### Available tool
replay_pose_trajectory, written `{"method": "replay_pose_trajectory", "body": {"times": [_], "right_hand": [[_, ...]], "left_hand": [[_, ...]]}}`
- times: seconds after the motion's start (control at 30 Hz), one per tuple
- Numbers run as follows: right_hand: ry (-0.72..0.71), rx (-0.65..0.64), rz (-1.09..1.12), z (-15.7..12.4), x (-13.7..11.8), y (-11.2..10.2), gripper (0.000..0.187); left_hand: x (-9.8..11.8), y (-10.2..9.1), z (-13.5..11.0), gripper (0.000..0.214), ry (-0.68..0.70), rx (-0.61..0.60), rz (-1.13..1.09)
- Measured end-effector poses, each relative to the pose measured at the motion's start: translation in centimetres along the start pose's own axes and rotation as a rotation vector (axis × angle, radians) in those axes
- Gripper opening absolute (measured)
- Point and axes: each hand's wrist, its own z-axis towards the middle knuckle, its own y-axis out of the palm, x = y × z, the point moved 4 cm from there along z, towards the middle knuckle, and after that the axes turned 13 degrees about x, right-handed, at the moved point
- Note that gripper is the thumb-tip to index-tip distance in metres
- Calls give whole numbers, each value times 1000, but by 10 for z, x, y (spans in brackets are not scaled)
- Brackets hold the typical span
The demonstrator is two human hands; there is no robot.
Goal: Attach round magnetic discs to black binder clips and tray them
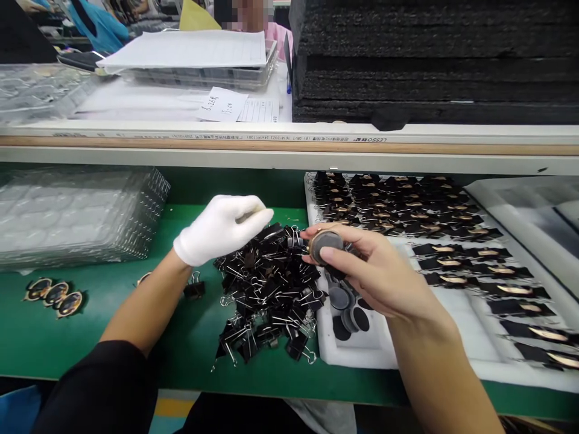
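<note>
My left hand (pixel 224 229), in a white glove, is above a heap of black binder clips (pixel 271 289). Its thumb and fingers are pinched together, and I cannot make out whether anything small is between them. My bare right hand (pixel 366 259) grips a round gold-rimmed watch case with a dark grey disc (pixel 326 246) on its face, the thumb pressing on the disc. Below that hand, several grey and black round discs (pixel 350 319) lie in a white foam tray (pixel 362 358). One binder clip (pixel 195 288) stands apart beside my left forearm.
Rows of clipped gold-coloured pieces (pixel 452 265) fill the tray's right side. Three round gold-rimmed pieces (pixel 56 294) lie on the green table (pixel 181 355) at left, before stacked clear plastic trays (pixel 76 217). A shelf edge (pixel 226 150) crosses above, carrying papers (pixel 190 51) and black foam sheets (pixel 429 66).
</note>
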Motion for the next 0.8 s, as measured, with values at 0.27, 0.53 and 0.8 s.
{"method": "replay_pose_trajectory", "body": {"times": [0.27, 0.53, 0.8], "right_hand": [[-46, -144, -14, -5, 0, 14, 13], [-154, -165, -207, -8, -13, 10, 5], [-212, -123, -271, -11, -18, 3, 7]], "left_hand": [[18, 11, -13, 46, -136, -301, -257], [22, 21, -18, 44, -188, -451, -206], [25, 22, -23, 42, -200, -400, -184]]}}
